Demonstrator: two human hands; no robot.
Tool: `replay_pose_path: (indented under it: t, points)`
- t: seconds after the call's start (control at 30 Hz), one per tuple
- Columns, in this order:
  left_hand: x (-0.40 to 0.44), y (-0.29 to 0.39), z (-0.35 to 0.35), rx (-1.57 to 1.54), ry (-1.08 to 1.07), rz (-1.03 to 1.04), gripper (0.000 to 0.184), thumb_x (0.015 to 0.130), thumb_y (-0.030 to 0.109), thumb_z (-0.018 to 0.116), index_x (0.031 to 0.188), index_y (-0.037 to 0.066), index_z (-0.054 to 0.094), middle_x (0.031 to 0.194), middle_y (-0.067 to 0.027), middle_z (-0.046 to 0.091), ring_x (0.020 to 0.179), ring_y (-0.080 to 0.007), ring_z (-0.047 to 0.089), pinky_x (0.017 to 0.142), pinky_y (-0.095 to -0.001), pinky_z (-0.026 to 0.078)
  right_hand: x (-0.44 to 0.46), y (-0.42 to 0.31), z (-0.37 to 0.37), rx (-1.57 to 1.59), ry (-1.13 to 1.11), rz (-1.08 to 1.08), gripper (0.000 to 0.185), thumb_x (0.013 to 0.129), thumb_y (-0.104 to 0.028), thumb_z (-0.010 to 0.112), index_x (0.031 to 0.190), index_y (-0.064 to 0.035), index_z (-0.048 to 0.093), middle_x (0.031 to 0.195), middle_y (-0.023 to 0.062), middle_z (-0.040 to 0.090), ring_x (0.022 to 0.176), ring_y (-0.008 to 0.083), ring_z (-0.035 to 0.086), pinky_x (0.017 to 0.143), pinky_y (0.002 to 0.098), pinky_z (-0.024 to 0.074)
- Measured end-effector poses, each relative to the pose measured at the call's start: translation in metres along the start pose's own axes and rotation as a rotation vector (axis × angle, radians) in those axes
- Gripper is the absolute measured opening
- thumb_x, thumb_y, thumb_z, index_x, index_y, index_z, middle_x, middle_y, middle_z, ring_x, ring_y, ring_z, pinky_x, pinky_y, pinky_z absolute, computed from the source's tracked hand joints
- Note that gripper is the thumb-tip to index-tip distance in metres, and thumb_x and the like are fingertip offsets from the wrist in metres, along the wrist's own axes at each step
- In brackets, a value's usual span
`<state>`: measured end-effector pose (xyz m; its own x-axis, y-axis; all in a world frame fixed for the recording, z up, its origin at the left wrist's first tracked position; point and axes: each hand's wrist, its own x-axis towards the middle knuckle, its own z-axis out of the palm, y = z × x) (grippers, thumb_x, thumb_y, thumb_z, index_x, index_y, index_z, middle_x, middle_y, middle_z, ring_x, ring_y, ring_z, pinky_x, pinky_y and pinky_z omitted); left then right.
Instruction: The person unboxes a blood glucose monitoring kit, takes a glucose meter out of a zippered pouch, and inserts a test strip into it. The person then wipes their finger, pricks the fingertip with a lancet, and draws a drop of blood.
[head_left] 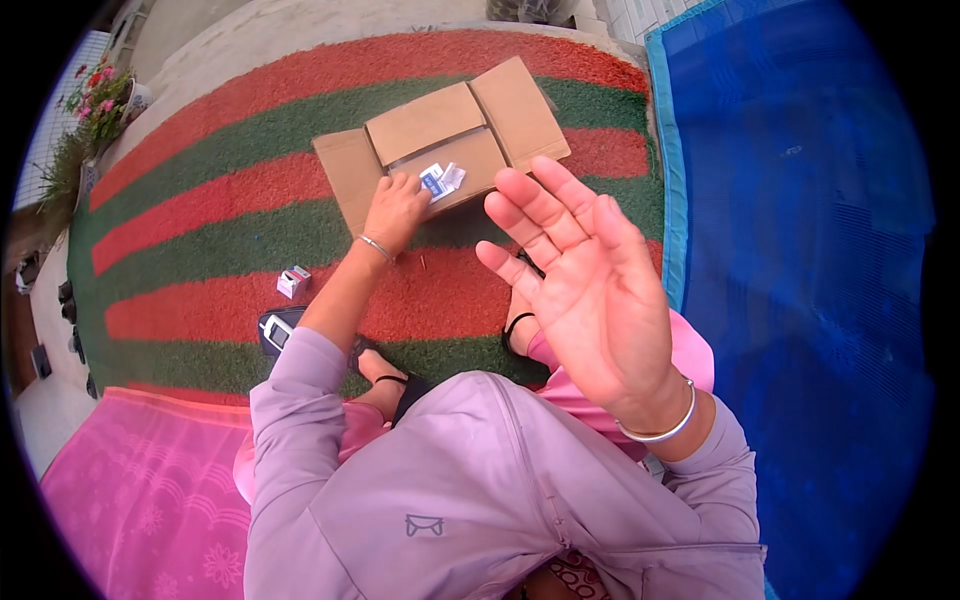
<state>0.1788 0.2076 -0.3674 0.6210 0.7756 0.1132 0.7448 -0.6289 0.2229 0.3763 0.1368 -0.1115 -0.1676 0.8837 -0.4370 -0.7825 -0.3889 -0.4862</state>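
My left hand (396, 212) reaches to the front of a cardboard box (428, 122), its fingers curled down beside a small blue-and-white packet (433, 182). Whether those fingers grip anything is hidden. A crumpled white piece (453, 175) lies against the packet. Raised closer to the camera, my right hand (590, 290) is open with the palm showing and fingers apart, holding nothing. Left of my left forearm sits a small white-and-red carton (293, 282). Nearby, a white handheld meter with a screen (274, 332) lies on a dark case, partly covered by my sleeve.
Red and green striped turf (210, 240) covers the ground. A blue sheet (790, 230) spreads on the right and a pink patterned cloth (150, 480) at lower left. Potted flowers (102, 105) stand at far left. My sandalled feet are below the box.
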Motion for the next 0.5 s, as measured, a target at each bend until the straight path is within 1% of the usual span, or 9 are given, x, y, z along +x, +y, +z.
replay_pose_path:
  t: [0.07, 0.13, 0.17, 0.2, 0.23, 0.27, 0.3, 0.37, 0.5]
  points:
    - [-0.001, 0.003, -0.008, -0.007, 0.015, 0.017, 0.004, 0.073, 0.015, 0.053, 0.073, 0.011, 0.054, 0.078, -0.0063, 0.051, 0.084, -0.0225, 0.049, 0.073, -0.0351, 0.035, 0.0, -0.001, 0.001, -0.014, 0.009, -0.001, 0.046, 0.095, -0.032, 0.031, 0.131, -0.0027, 0.032, 0.129, 0.0133, 0.042, 0.119, 0.0225, 0.041, 0.099, 0.0418, 0.0332]
    - [0.004, 0.012, -0.036, -0.114, 0.033, -0.115, 0.005, 0.078, 0.011, 0.053, 0.08, 0.008, 0.057, 0.075, -0.0041, 0.054, 0.075, -0.0187, 0.053, 0.068, -0.0322, 0.039, -0.001, 0.0, 0.003, -0.025, 0.01, -0.001, 0.046, 0.095, -0.032, 0.031, 0.131, -0.0028, 0.032, 0.13, 0.0133, 0.042, 0.12, 0.0224, 0.04, 0.099, 0.0417, 0.0329]
    - [0.006, 0.018, -0.054, -0.105, 0.037, -0.117, 0.005, 0.078, 0.011, 0.053, 0.08, 0.008, 0.057, 0.075, -0.0041, 0.054, 0.075, -0.0187, 0.053, 0.068, -0.0322, 0.039, -0.001, 0.001, 0.004, 0.016, 0.022, -0.006, 0.043, 0.095, -0.03, 0.034, 0.128, -0.0027, 0.035, 0.126, 0.0136, 0.045, 0.116, 0.022, 0.043, 0.097, 0.0395, 0.0344]
    - [0.008, 0.028, -0.075, -0.672, 0.064, -0.373, 0.007, 0.081, 0.01, 0.052, 0.084, 0.006, 0.058, 0.074, -0.0028, 0.055, 0.07, -0.0155, 0.053, 0.064, -0.0292, 0.041, -0.002, 0.003, 0.005, 0.058, 0.034, -0.011, 0.04, 0.094, -0.028, 0.038, 0.125, -0.0027, 0.039, 0.123, 0.014, 0.048, 0.112, 0.0216, 0.046, 0.094, 0.0374, 0.036]
    - [0.009, 0.035, -0.099, -1.241, 0.092, -0.621, 0.009, 0.084, 0.01, 0.051, 0.088, 0.005, 0.059, 0.073, -0.0015, 0.056, 0.066, -0.0123, 0.052, 0.061, -0.0262, 0.042, -0.003, 0.004, 0.006, 0.059, 0.022, -0.01, 0.04, 0.094, -0.028, 0.038, 0.125, -0.0027, 0.039, 0.123, 0.014, 0.048, 0.112, 0.0216, 0.046, 0.094, 0.0374, 0.036]
    - [0.009, 0.04, -0.125, -1.387, 0.113, -0.602, 0.011, 0.088, 0.01, 0.05, 0.093, 0.003, 0.056, 0.074, -0.0002, 0.055, 0.065, -0.0078, 0.051, 0.057, -0.022, 0.042, -0.004, 0.006, 0.008, 0.046, 0.009, -0.005, 0.04, 0.094, -0.029, 0.038, 0.125, -0.0028, 0.039, 0.123, 0.0141, 0.048, 0.112, 0.0214, 0.046, 0.094, 0.0374, 0.0358]
    - [0.009, 0.047, -0.15, -1.376, 0.125, -0.601, 0.011, 0.088, 0.01, 0.05, 0.093, 0.003, 0.056, 0.074, -0.0002, 0.055, 0.065, -0.0078, 0.051, 0.057, -0.022, 0.042, -0.005, 0.008, 0.009, 0.032, -0.006, 0.0, 0.04, 0.094, -0.029, 0.038, 0.125, -0.0029, 0.039, 0.123, 0.0143, 0.047, 0.113, 0.0212, 0.046, 0.094, 0.0373, 0.0357]
    - [0.006, 0.061, -0.196, -1.636, 0.168, -0.6, 0.01, 0.086, 0.007, 0.049, 0.093, 0.003, 0.055, 0.074, -0.002, 0.055, 0.066, -0.0092, 0.051, 0.057, -0.0227, 0.042, -0.008, 0.012, 0.013, 0.028, -0.036, 0.01, 0.04, 0.094, -0.029, 0.038, 0.125, -0.0029, 0.039, 0.123, 0.0144, 0.047, 0.113, 0.0211, 0.045, 0.094, 0.0372, 0.0356]
    - [-0.016, 0.074, -0.25, -1.664, 0.18, -0.571, 0.014, 0.085, 0.01, 0.054, 0.096, 0.0, 0.056, 0.075, -0.0032, 0.056, 0.066, -0.0098, 0.051, 0.061, -0.0232, 0.043, -0.013, 0.02, 0.025, 0.036, -0.101, 0.058, 0.04, 0.094, -0.028, 0.038, 0.125, -0.003, 0.039, 0.123, 0.0146, 0.047, 0.113, 0.0215, 0.046, 0.094, 0.037, 0.0348]
